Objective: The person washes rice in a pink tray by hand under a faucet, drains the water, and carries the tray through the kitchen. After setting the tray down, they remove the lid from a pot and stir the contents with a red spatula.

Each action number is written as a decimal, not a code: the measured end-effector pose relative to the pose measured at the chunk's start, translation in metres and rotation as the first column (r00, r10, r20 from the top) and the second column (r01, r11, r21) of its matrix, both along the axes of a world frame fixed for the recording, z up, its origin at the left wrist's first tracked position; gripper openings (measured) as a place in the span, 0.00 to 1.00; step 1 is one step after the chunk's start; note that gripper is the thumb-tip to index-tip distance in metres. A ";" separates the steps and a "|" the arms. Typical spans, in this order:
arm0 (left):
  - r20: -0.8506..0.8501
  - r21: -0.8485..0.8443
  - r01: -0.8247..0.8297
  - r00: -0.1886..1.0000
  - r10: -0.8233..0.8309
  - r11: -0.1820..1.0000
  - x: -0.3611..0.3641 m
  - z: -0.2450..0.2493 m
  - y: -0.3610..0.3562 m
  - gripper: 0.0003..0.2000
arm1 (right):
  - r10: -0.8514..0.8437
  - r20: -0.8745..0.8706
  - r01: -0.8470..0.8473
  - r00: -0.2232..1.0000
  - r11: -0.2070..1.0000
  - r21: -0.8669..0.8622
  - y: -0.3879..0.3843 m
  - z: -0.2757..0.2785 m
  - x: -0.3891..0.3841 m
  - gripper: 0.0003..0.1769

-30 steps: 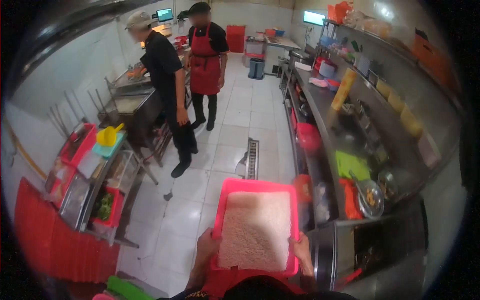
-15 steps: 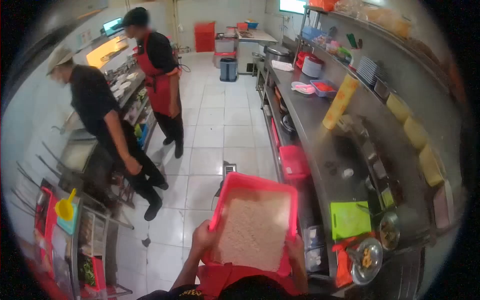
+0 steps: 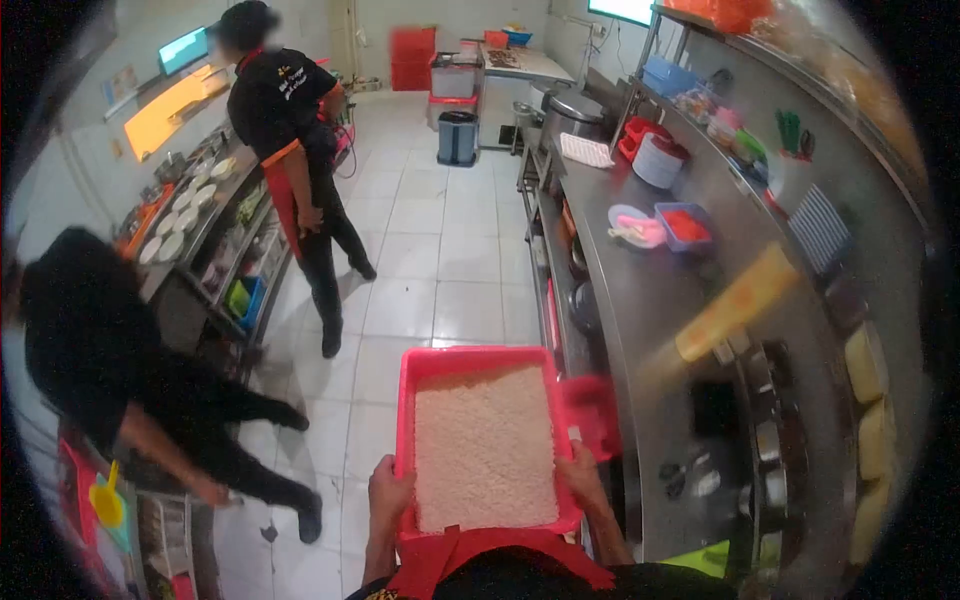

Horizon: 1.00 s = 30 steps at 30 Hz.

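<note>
The left hand's (image 3: 390, 495) fingers are closed on the left wall of one pink tub (image 3: 405, 425), and the right hand's (image 3: 582, 482) fingers are closed on its right wall, both toward the near end. The tub is held in front of the red apron (image 3: 450, 560), above the tiled floor (image 3: 400, 320); its slightly longer axis points away from the body, up the aisle. One bed of pale grains (image 3: 485, 450) fills much of it.

To the right, a steel counter (image 3: 620, 350) bears one purple basket (image 3: 690, 243) holding red contents, one slanted yellow patterned roll (image 3: 735, 305) and one green board (image 3: 700, 560), partly cut off. One blue-grey bin (image 3: 458, 140) stands farther up the aisle.

Two people are at the left: a nearer person (image 3: 90, 330) beside one yellow scoop (image 3: 104, 500), and a farther person (image 3: 285, 110) near several white plates (image 3: 172, 246).
</note>
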<state>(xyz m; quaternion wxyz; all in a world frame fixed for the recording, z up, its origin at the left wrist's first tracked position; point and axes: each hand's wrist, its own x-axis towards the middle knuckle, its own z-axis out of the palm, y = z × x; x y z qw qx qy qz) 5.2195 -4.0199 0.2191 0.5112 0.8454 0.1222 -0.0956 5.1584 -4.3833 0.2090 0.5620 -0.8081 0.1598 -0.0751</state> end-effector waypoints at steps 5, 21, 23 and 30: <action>-0.055 -0.018 0.002 0.998 -0.003 1.000 0.154 0.035 -0.052 0.14 | -0.080 -0.352 0.036 0.933 0.991 -0.128 -0.022 0.075 0.148 0.13; -0.034 0.119 0.092 0.995 -0.089 0.989 0.590 0.059 -0.188 0.13 | -0.151 -0.078 0.148 0.985 0.988 -0.049 -0.166 -0.019 0.559 0.16; 0.100 0.072 0.037 0.994 -0.044 0.997 0.633 0.058 -0.199 0.12 | -0.088 -0.183 0.078 0.979 0.995 -0.061 -0.182 0.002 0.625 0.16; 0.016 -0.148 -0.200 0.979 0.204 0.969 0.777 0.050 -0.229 0.10 | 0.053 -0.178 -0.069 0.983 0.994 -0.088 -0.212 0.040 0.831 0.15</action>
